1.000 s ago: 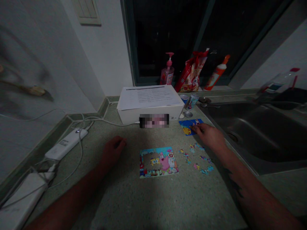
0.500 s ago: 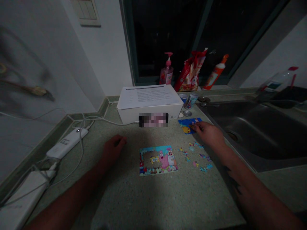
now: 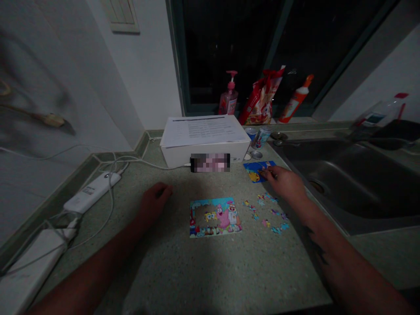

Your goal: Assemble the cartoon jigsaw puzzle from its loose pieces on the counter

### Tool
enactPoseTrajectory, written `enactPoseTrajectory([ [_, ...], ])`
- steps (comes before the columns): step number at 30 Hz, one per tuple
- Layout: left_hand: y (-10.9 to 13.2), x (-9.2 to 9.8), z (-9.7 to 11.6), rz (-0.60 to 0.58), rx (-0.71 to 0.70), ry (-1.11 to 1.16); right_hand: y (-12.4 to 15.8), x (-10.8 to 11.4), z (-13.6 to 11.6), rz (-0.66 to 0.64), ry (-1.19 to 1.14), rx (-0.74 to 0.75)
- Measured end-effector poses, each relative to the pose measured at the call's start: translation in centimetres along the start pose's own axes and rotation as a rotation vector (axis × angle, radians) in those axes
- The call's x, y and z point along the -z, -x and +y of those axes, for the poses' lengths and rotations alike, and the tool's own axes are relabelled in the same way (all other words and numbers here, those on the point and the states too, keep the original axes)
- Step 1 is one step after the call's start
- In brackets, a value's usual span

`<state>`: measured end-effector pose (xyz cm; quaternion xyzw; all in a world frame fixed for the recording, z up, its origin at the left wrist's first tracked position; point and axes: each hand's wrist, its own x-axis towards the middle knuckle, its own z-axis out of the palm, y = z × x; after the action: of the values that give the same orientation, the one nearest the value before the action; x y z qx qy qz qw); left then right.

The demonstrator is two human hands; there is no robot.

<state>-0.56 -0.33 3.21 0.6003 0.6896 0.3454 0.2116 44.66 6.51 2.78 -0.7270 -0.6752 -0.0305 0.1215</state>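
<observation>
Two bare hands work above a speckled countertop (image 3: 197, 271) in the head view. We find the partly assembled jigsaw puzzle (image 3: 223, 217) lying flat between the forearms, near the middle of the counter; its border is largely joined, and a gap opens in the left and central part of its cartoon scene. To its right we note the loose pieces (image 3: 280, 229), scattered in small, broken curves on the bare surface.

The left hand (image 3: 153, 203) rests to the left of the puzzle, well apart from it, with its fingers curled into a loose fist. The right hand (image 3: 288, 183) reaches beyond the loose pieces, its thumb and fingers drawn together over the blue picture card (image 3: 254, 166); in this dim light we cannot tell whether they pinch a piece or merely touch the card.

Behind the puzzle we observe a white box (image 3: 175, 156) topped by a printed sheet (image 3: 206, 131), with a dark device (image 3: 210, 163) at its front face, its screen pixelated. Two cans (image 3: 262, 138) stand just beside the box. On the sill we distinguish a pink pump bottle (image 3: 228, 100), a red bag (image 3: 259, 100) and a tilted orange bottle (image 3: 293, 105). A metal sink (image 3: 344, 183) occupies the right, while white power strips (image 3: 92, 190) and their cables line the left wall.
</observation>
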Motion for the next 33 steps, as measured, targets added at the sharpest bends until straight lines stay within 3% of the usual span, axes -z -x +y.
enactPoseTrajectory([
  [33,0.02,0.02,-0.47,-0.053,-0.001,-0.002,0.27,0.11,0.35,-0.028,-0.014,-0.033],
])
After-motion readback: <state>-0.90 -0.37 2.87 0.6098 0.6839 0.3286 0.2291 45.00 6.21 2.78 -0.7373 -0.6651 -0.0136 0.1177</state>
